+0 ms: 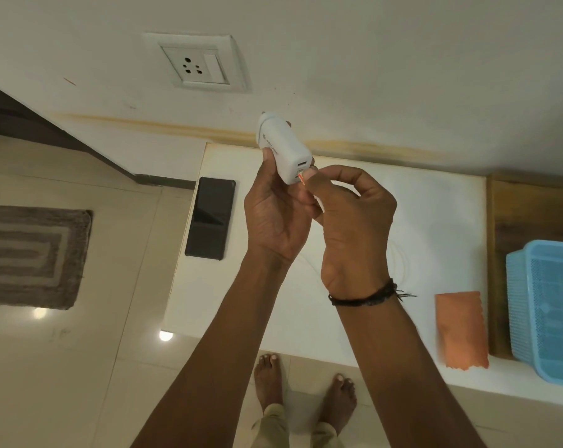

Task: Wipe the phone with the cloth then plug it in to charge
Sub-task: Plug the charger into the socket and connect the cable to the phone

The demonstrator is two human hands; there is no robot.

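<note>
My left hand (275, 218) holds a white charger adapter (281, 148) up above the white counter (386, 195), its prongs pointing toward the wall. My right hand (348, 221) pinches the plug end of a white cable (302, 180) with an orange tip, right at the adapter's lower port. The rest of the cable (399, 257) lies in faint loops on the counter. A black phone (210, 218) lies flat, screen up, at the counter's left edge. An orange cloth (461, 329) rests at the counter's front right. A wall socket (194, 64) with a switch sits on the wall above.
A light blue plastic basket (546, 305) stands on a wooden surface (528, 208) right of the counter. A grey mat (31, 255) lies on the tiled floor to the left. My bare feet (306, 383) are below the counter's front edge.
</note>
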